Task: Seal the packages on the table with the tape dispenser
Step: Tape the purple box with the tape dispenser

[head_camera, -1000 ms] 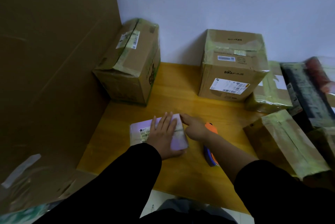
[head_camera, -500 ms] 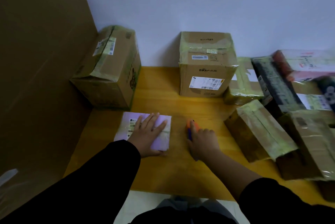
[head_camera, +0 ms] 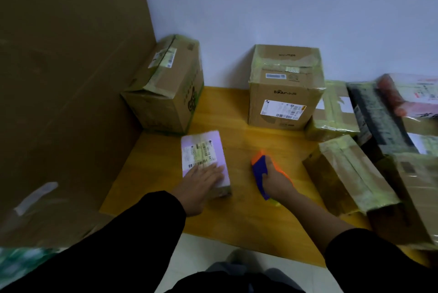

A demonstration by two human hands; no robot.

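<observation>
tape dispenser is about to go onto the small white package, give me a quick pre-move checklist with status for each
1. Right hand gripping the tape dispenser: ok.
2. Left hand flat on the white package, steadying it: ok.
3. Package lying flat on the table: ok.
4. Bare table between dispenser and package: ok.
5. Loose tape end ready on the dispenser: cannot tell.

glossy tape over brown cardboard boxes [head_camera: 285, 93], smooth varnished wooden table [head_camera: 239, 212], orange-and-blue plastic tape dispenser [head_camera: 260, 171].
</observation>
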